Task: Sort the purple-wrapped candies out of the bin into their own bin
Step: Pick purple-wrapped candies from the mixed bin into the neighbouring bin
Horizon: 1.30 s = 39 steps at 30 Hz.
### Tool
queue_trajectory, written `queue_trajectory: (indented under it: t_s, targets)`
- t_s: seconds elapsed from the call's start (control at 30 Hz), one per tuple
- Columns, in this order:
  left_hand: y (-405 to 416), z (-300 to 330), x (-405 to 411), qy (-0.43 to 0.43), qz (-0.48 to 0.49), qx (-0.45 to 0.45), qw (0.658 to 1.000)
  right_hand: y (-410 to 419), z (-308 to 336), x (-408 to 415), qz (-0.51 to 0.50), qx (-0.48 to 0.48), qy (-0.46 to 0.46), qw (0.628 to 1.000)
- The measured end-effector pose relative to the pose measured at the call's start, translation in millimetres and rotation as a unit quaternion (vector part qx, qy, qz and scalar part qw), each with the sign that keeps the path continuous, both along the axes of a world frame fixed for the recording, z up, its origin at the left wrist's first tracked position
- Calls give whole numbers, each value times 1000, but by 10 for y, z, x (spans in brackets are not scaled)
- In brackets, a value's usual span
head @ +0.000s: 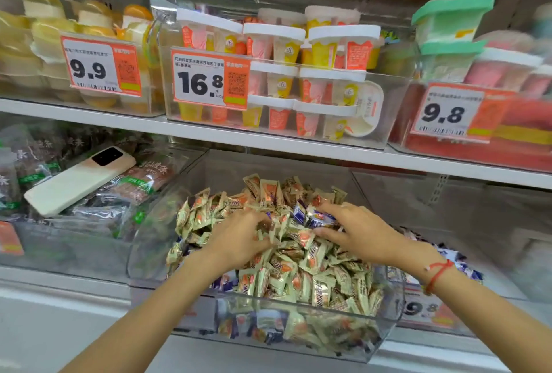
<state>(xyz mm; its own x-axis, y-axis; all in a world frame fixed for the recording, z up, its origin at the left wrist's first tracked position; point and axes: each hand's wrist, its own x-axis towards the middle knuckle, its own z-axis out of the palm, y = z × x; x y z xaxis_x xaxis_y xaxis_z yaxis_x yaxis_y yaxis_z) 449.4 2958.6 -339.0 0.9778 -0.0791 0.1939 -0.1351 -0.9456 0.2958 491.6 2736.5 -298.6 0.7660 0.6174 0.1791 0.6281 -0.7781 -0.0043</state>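
Observation:
A clear plastic bin (385,328) on the lower shelf is heaped with gold-and-cream wrapped candies (316,280). Purple-wrapped candies (313,216) show near the top of the heap, and a few more (222,283) lie lower at the left. My right hand (361,230) holds a small bunch of the purple ones between thumb and fingers. My left hand (239,238) digs into the heap with curled fingers; what it holds is hidden. To the right, another clear bin (507,253) holds a few purple candies (460,265).
A white phone (77,180) lies on dark snack packs in the bin to the left. The shelf above carries clear bins of jelly cups (298,74) with price tags. A red string circles my right wrist (437,274).

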Motion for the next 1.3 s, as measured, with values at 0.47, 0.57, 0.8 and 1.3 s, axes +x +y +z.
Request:
queue_trajectory:
  t_s: [0.47, 0.57, 0.8, 1.3]
  targets:
    - [199, 323, 142, 23, 3, 22, 999, 158, 187, 43, -10, 156, 42, 987]
    - [49, 147, 320, 33, 15, 102, 994, 76, 170, 36, -15, 125, 30, 992]
    - [143, 135, 248, -25, 47, 73, 996, 231, 138, 185, 40, -17, -6, 999]
    - [329, 259, -446, -79, 88, -50, 992, 450, -11, 62, 97, 13, 3, 995]
